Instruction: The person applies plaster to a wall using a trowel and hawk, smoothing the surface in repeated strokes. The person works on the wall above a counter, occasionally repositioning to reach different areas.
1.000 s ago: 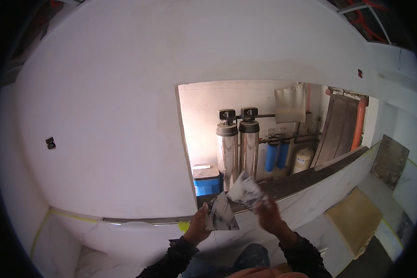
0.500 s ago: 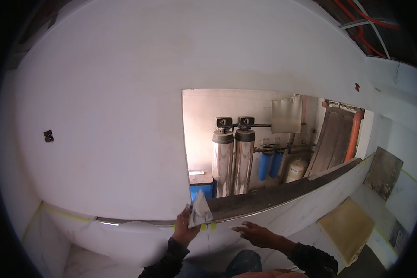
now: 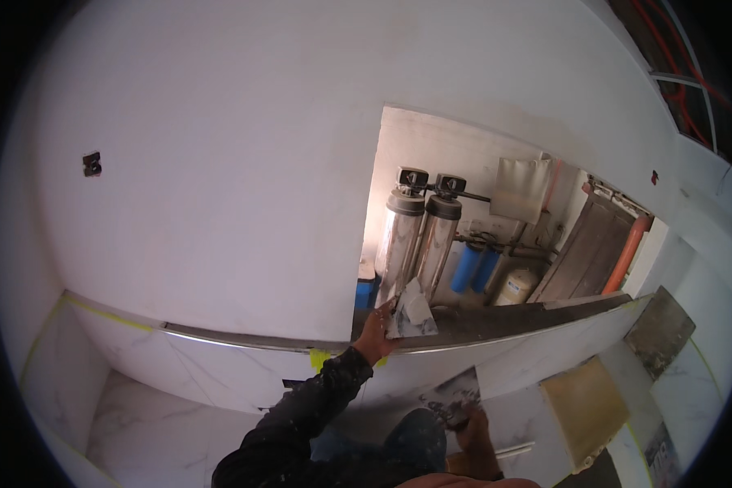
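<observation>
By the dark ledge (image 3: 504, 322), the left hand (image 3: 372, 335) has its fingers bent shut on a flat blade (image 3: 407, 328). This blade is grey, with a thick white lump of paste (image 3: 420, 307) on it. Low down, beside the knee (image 3: 419, 439), the right hand (image 3: 472, 431) grips a second blade (image 3: 455, 393), grey with dark and white smears. Past the ledge stand two shiny tanks (image 3: 437, 232) and two blue tubes (image 3: 467, 268).

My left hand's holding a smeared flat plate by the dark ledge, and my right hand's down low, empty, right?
Not quite: your right hand is down low but holds a spattered flat plate, as the head view shows. The rest stands.
</observation>
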Available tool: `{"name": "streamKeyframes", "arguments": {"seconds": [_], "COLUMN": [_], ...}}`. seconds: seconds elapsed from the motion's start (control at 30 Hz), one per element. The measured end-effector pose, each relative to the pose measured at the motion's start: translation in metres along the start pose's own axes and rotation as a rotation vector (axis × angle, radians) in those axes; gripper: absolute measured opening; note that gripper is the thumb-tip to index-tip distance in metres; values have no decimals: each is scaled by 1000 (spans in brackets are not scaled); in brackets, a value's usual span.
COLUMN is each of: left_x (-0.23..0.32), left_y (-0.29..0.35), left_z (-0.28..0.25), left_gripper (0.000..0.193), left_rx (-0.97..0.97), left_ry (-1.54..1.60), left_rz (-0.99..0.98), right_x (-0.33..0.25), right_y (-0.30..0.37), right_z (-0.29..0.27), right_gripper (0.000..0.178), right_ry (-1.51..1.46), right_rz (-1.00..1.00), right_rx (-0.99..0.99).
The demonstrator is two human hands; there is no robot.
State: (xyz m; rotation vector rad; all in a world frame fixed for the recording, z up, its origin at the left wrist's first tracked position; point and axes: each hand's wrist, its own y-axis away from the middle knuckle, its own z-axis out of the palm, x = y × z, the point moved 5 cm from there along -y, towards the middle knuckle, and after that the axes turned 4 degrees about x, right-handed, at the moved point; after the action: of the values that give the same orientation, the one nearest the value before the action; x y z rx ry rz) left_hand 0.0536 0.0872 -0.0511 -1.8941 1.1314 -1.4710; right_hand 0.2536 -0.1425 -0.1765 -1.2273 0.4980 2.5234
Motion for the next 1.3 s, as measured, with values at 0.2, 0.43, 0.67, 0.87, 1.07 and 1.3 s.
{"name": "streamKeyframes", "arguments": {"seconds": [0.2, 0.43, 0.67, 0.87, 1.07, 1.3], "left_x": [51, 94, 133, 107, 83, 66], "left_y": [-7, -44, -81, -147, -159, -149], "left_z": [-66, -98, -129, -241, -300, -308], "left_gripper": [86, 27, 32, 34, 39, 41], "left_rx": [121, 191, 347, 801, 935, 851], "left_ry": [-153, 1207, 1228, 1003, 579, 1148], "left_rz": [259, -408, -204, 183, 222, 124], "right_x": [-149, -183, -195, -324, -527, -589], "right_y": [31, 90, 96, 91, 51, -5], "right_z": [144, 292, 333, 430, 544, 652], "right_gripper": [30, 46, 36, 29, 38, 11], "right_ry": [1119, 1855, 2055, 2029, 1728, 1302], "right_rz": [-955, -1764, -1883, -1821, -2432, -2884], "right_rx": [-257, -503, -708, -574, 222, 54]}}
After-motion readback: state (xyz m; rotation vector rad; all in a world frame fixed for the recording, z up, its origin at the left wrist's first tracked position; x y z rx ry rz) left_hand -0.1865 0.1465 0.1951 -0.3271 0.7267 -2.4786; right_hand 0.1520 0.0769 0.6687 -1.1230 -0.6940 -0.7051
